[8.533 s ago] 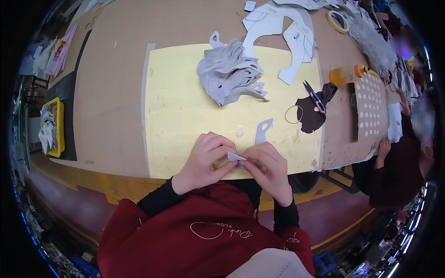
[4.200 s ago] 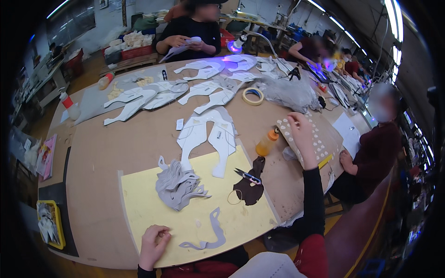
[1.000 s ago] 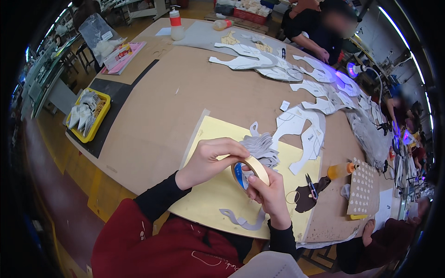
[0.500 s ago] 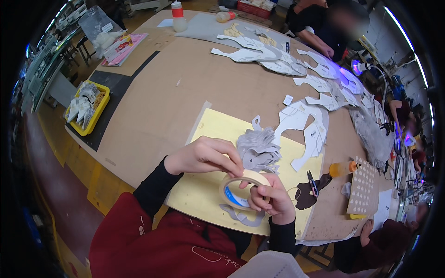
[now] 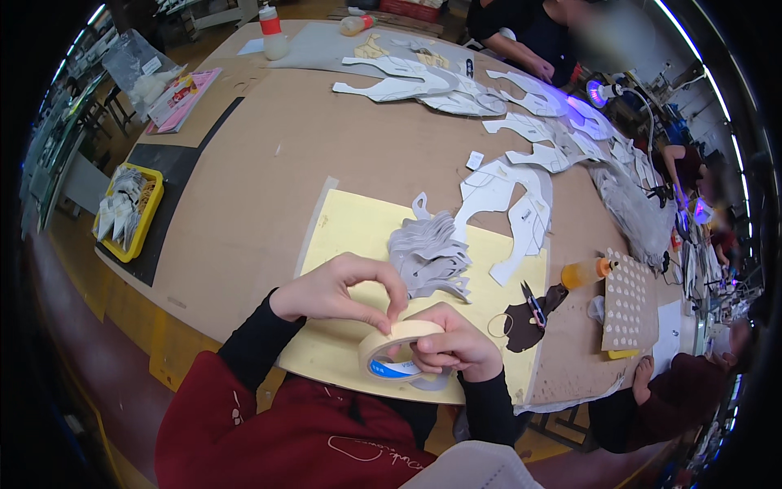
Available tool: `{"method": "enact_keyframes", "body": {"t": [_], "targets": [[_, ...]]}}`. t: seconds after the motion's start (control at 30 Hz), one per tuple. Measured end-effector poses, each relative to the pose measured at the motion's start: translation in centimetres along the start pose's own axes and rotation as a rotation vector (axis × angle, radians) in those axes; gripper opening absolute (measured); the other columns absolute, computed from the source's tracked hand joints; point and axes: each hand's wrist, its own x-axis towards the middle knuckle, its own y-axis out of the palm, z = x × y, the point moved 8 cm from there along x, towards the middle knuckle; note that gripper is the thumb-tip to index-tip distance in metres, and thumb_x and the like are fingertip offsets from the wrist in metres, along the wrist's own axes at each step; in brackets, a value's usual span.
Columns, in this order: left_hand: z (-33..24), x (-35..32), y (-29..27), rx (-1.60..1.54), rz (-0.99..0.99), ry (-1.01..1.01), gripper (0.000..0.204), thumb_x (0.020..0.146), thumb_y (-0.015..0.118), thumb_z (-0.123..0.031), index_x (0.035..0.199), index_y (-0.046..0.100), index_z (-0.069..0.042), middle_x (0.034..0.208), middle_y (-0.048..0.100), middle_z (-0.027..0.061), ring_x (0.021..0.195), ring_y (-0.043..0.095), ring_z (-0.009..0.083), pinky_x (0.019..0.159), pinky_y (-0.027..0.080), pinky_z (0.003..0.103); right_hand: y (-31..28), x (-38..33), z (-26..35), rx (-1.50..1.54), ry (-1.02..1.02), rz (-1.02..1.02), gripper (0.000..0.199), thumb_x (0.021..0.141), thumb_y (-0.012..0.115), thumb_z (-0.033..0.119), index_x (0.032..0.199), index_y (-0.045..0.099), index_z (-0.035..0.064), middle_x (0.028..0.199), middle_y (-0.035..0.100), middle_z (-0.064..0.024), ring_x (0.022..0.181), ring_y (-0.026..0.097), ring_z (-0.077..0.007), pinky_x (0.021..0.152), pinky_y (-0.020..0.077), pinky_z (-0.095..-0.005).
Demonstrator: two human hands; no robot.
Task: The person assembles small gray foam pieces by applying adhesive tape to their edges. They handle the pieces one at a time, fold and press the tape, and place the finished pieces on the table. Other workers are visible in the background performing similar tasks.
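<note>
A roll of cream masking tape (image 5: 369,349) with a blue-and-white inner core is held over the near edge of a yellow sheet (image 5: 346,224). My right hand (image 5: 459,342) grips the roll from its right side, fingers curled through and around it. At the top of the roll, my left hand (image 5: 346,292) pinches the tape with thumb and fingertips; whether an end is lifted cannot be made out. Just beyond my hands sits a loose stack of grey cut pieces (image 5: 428,253). Another grey piece (image 5: 432,381) shows partly beneath the roll and right hand.
To the right lie thread snips (image 5: 533,306) on a dark brown scrap (image 5: 518,336), then an orange bottle (image 5: 582,273) and a dotted board (image 5: 631,306). White pattern pieces (image 5: 533,220) spread beyond. A yellow basket (image 5: 147,224) stands far left. Co-workers sit at the far and right edges.
My hands and the tape roll have come slightly lower and nearer my body, and the roll has tilted. The left hand's fingers have arched while keeping their pinch. The whole view has shifted somewhat.
</note>
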Motion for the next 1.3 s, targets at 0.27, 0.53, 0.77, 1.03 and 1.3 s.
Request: {"method": "enact_keyframes", "body": {"t": [0.27, 0.53, 0.77, 1.03, 1.3], "targets": [[0.4, 0.5, -1.1, 0.071, -0.149, 0.12, 0.015, 0.079, 0.079, -0.01, 0.093, 0.078, -0.005, 0.1, 0.065, 0.0069, 0.11, 0.061, 0.0265, 0.095, 0.049, 0.039, -1.5, 0.2, 1.0, 0.055, -0.156, -0.099, 0.036, 0.1, 0.059, 0.023, 0.113, 0.064, -0.0102, 0.045, 0.035, 0.0059, 0.036, 0.028, -0.0024, 0.041, 0.0274, -0.0206], [0.3, 0.7, -0.7, 0.122, -0.126, 0.177, 0.019, 0.073, 0.082, -0.008, 0.092, 0.078, -0.006, 0.099, 0.065, 0.0053, 0.106, 0.062, 0.0268, 0.094, 0.049, 0.041, -1.7, -0.6, 1.8, -0.159, -0.167, -0.18, 0.035, 0.098, 0.061, 0.024, 0.11, 0.066, -0.0086, 0.048, 0.036, 0.0076, 0.039, 0.029, -0.002, 0.044, 0.0316, -0.0218], [-1.3, 0.0, 0.4, 0.603, -0.26, 0.4, 0.011, 0.08, 0.077, -0.007, 0.089, 0.07, -0.007, 0.097, 0.063, 0.0052, 0.101, 0.063, 0.0294, 0.096, 0.047, 0.044, -1.6, -0.6, 2.0, -0.051, -0.157, -0.154, 0.035, 0.098, 0.061, 0.024, 0.11, 0.066, -0.0085, 0.049, 0.039, 0.0061, 0.04, 0.031, -0.002, 0.044, 0.0307, -0.0213], [0.5, 0.6, 0.2, 0.461, -0.003, 0.138, 0.015, 0.089, 0.069, -0.024, 0.085, 0.063, -0.011, 0.128, 0.045, 0.0115, 0.133, 0.034, 0.0347, 0.113, 0.022, 0.05, -3.4, -0.6, 2.3, -0.357, -0.204, -0.462, 0.021, 0.088, 0.074, 0.017, 0.097, 0.069, -0.0018, 0.067, 0.058, 0.0016, 0.056, 0.048, -0.0022, 0.052, 0.0364, -0.0199], [2.4, 1.2, 1.9, -0.374, -0.019, -0.052, 0.013, 0.083, 0.077, -0.015, 0.086, 0.065, -0.011, 0.139, 0.044, 0.0129, 0.139, 0.034, 0.0299, 0.116, 0.021, 0.047, -2.4, -0.6, 2.3, -0.452, -0.183, -0.322, 0.02, 0.082, 0.079, 0.014, 0.09, 0.068, -0.001, 0.076, 0.063, 0.0002, 0.066, 0.054, -0.0045, 0.057, 0.0391, -0.0208]]}}
